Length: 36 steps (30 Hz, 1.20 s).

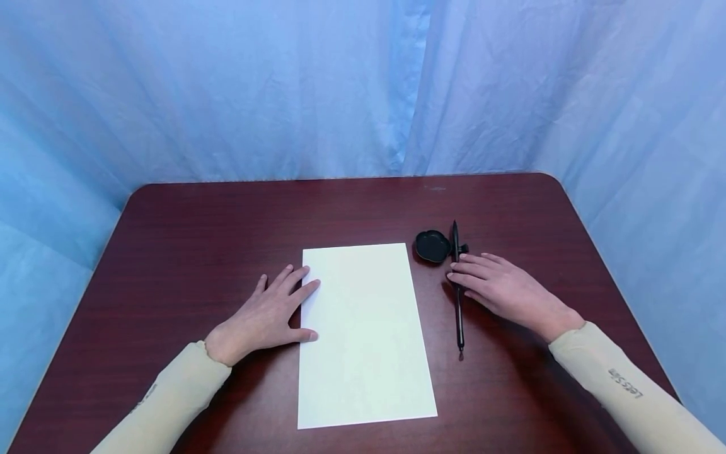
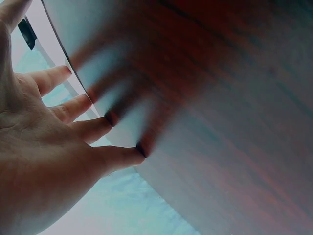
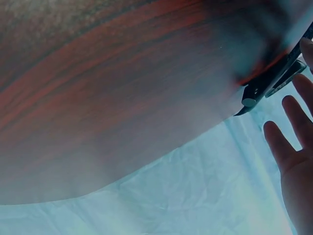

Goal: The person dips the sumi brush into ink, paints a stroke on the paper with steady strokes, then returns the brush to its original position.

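A white sheet of paper (image 1: 363, 334) lies on the table. At its left edge, my left hand (image 1: 269, 318) rests with fingers spread, thumb and two fingertips on the sheet. To the right lies a slim black writing brush (image 1: 459, 321), its pointed tip away from me and a small loop at the near end. Its front part rests beside a small black flower-shaped dish (image 1: 433, 246). My right hand (image 1: 505, 290) reaches over the brush's middle, fingertips touching or just above it. In the right wrist view the fingers (image 3: 297, 117) look fairly straight; the thumb's contact is hidden.
The dark red-brown table (image 1: 215, 233) has rounded far corners. Light blue curtains (image 1: 255, 88) hang behind it and along both sides. A small black knob (image 1: 464, 248) sits just right of the brush, level with the dish.
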{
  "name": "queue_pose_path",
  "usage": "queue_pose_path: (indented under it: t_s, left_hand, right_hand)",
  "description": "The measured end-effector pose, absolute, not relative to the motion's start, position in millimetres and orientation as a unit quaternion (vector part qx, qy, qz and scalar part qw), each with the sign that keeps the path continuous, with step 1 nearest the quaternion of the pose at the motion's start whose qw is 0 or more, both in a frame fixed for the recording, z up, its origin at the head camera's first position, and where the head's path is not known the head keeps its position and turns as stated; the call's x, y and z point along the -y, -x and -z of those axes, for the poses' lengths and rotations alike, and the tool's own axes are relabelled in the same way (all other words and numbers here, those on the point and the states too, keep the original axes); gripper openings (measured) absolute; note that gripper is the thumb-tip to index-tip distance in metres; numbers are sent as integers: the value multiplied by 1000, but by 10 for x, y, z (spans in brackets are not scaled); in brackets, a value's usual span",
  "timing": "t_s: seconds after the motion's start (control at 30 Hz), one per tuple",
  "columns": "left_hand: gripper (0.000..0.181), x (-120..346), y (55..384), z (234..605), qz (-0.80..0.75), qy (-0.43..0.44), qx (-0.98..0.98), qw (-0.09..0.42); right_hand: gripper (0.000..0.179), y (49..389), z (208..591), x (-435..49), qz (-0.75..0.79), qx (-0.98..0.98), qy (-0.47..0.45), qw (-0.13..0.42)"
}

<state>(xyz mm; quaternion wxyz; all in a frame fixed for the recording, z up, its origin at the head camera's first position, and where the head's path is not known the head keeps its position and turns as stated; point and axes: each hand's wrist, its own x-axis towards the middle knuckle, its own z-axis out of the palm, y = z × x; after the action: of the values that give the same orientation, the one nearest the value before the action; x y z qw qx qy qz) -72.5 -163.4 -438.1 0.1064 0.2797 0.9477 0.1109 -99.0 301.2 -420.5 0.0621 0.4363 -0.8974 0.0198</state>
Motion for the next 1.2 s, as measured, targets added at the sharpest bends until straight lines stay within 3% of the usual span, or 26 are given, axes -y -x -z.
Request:
queue_pose_path:
  t_s: [0.27, 0.83, 1.2]
  left_hand:
    - [95, 1631, 729, 4374, -112, -279, -947, 111]
    - [95, 1639, 727, 4374, -112, -276, -948, 115]
    - [95, 1627, 719, 4378, -116, -276, -947, 112]
  right_hand:
    - [56, 963, 4196, -2944, 33, 898, -438, 30]
    - [52, 981, 4251, -2905, 39, 890, -452, 37]
    - [60, 973, 4286, -2949, 53, 873, -481, 60]
